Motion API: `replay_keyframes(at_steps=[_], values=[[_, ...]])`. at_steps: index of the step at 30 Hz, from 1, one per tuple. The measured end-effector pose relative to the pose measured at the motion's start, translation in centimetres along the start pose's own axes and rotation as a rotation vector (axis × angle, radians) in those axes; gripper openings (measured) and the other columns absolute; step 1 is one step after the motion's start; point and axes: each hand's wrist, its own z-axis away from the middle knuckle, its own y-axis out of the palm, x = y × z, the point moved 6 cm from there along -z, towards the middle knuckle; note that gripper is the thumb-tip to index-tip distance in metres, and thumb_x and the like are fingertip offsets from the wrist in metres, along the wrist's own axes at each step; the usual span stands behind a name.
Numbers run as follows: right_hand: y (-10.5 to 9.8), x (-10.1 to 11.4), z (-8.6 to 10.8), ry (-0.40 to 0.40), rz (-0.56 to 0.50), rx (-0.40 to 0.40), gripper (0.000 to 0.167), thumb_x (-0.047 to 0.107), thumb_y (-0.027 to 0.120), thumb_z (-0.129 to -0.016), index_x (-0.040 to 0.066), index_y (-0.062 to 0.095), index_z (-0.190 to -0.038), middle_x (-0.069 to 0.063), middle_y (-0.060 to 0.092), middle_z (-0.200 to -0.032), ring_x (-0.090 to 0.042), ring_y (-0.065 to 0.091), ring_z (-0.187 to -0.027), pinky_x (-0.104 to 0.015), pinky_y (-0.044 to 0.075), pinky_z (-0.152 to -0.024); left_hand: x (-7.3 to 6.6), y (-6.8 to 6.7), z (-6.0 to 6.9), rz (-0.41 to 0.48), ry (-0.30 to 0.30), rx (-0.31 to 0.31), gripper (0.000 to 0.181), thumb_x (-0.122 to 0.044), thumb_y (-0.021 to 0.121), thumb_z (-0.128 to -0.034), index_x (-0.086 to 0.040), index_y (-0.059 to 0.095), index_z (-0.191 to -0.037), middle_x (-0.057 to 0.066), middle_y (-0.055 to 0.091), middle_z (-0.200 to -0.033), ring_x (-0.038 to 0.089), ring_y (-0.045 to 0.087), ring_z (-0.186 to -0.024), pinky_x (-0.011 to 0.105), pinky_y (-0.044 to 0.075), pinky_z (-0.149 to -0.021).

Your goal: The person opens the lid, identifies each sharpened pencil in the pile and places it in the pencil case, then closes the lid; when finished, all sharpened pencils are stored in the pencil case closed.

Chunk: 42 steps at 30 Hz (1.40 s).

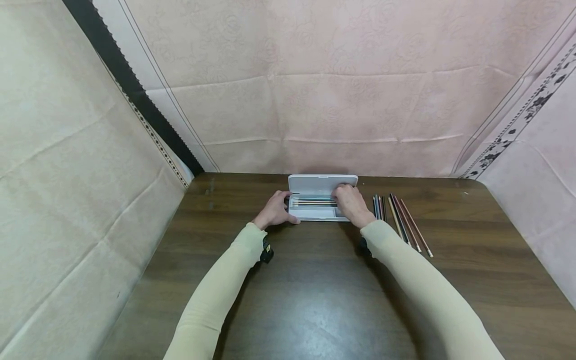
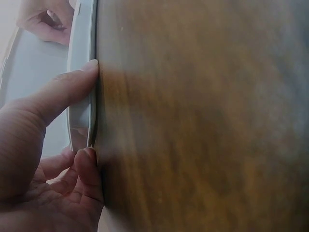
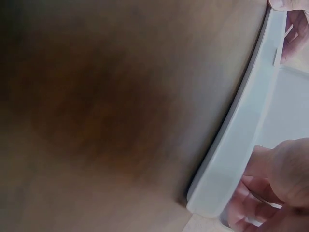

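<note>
An open white pencil case (image 1: pixel 310 218) lies on the table with its lid raised at the back. Several pencils (image 1: pixel 310 203) lie lengthwise inside. My left hand (image 1: pixel 275 210) grips the left end, thumb along the front wall and fingers curled at the end, as the left wrist view also shows around the case (image 2: pixel 81 113). My right hand (image 1: pixel 352 204) is over the case's right part with fingers curled; in the left wrist view a small pencil end (image 2: pixel 53 17) seems to show between them. The right wrist view has the right hand (image 3: pixel 275 193) behind the case wall (image 3: pixel 231 150), fingertips partly hidden.
To the right of the case, more pencils (image 1: pixel 411 225) lie loosely side by side on the brown wooden table (image 1: pixel 310 290), some near the right forearm. Light patterned cloth (image 1: pixel 360 110) hangs behind the table and along both sides.
</note>
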Motion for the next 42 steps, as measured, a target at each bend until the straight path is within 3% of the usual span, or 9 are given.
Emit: replay_keyframes(at_steps=[8,17,25,29,33,42], values=[[0.1,-0.2,0.2,0.012,-0.055,0.032,0.024,-0.012,0.063,-0.1,-0.001,0.082,-0.09,-0.011,0.068,-0.083,-0.021,0.051,-0.073,-0.036,0.047,-0.068,-0.1,0.1,0.0,0.002,-0.013,0.003,0.099,-0.025,0.096,-0.083,-0.005,0.043,-0.164,0.016,0.049,-0.156,0.032,0.06,-0.129,0.044,0.053,-0.112],[-0.5,-0.6,0.8,-0.009,-0.13,0.009,0.019,-0.006,0.065,-0.103,-0.003,0.084,-0.104,-0.017,0.076,-0.096,-0.024,0.061,-0.078,-0.039,0.056,-0.075,0.0,0.1,-0.1,0.006,0.005,-0.004,0.099,-0.024,0.097,-0.0828,-0.004,0.043,-0.164,0.017,0.048,-0.157,0.033,0.06,-0.128,0.045,0.054,-0.111],[-2.6,-1.0,2.2,-0.013,-0.199,-0.067,0.018,-0.005,0.067,-0.101,-0.002,0.075,-0.085,-0.014,0.067,-0.082,-0.024,0.054,-0.074,-0.04,0.049,-0.068,0.0,0.1,-0.1,0.009,0.003,-0.004,0.099,-0.024,0.097,-0.0828,-0.004,0.043,-0.164,0.017,0.049,-0.156,0.032,0.06,-0.127,0.045,0.054,-0.111],[-3.5,-1.5,3.2,0.021,-0.225,-0.09,0.011,-0.001,0.071,-0.1,-0.006,0.08,-0.104,-0.022,0.077,-0.099,-0.032,0.07,-0.085,-0.048,0.061,-0.076,-0.1,0.0,-0.1,0.01,0.0,-0.004,0.098,-0.024,0.096,-0.083,-0.004,0.044,-0.163,0.017,0.049,-0.156,0.032,0.06,-0.127,0.046,0.054,-0.111],[-4.2,-2.0,4.3,0.075,-0.264,-0.073,0.025,0.001,0.071,-0.1,-0.009,0.077,-0.122,-0.029,0.078,-0.115,-0.04,0.077,-0.101,-0.054,0.065,-0.086,-0.2,0.0,0.0,0.017,0.005,-0.001,0.098,-0.023,0.097,-0.0827,-0.003,0.044,-0.163,0.018,0.049,-0.156,0.032,0.059,-0.126,0.045,0.054,-0.11],[-5.9,-3.3,7.4,0.184,-0.279,-0.065,0.025,0.004,0.069,-0.099,-0.009,0.077,-0.12,-0.028,0.081,-0.113,-0.042,0.08,-0.1,-0.056,0.063,-0.087,0.0,0.0,-0.2,0.002,0.011,0.001,0.1,-0.025,0.097,-0.0827,-0.004,0.043,-0.164,0.018,0.05,-0.155,0.031,0.06,-0.123,0.044,0.054,-0.106]])
